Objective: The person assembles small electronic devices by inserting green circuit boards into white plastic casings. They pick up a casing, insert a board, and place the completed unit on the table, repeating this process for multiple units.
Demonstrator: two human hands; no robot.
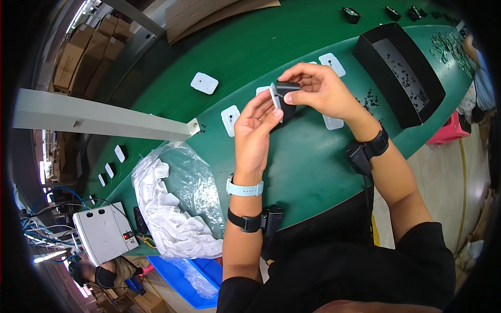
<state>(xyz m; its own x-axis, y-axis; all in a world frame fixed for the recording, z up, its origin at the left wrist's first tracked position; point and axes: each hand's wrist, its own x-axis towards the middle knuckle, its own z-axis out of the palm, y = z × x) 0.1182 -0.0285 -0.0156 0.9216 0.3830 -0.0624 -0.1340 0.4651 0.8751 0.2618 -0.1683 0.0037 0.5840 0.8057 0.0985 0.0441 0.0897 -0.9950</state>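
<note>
Green and smooth, the bench spans the frame; a black oblong box stands upper right. Upper centre, fingers of the right hand grasp a rounded black piece; those of the left hand pinch a thin white plate.

Stacked brown cartons at upper left, flat cardboard beside, blue bin at lower left.

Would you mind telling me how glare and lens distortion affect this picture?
Head view: a black fisheye rim fills the corners; the green table shows a bowed edge; the clear plastic bag has crinkled highlights; a strip light, upper left, glares white; left hand and right hand look fairly sharp.
</note>
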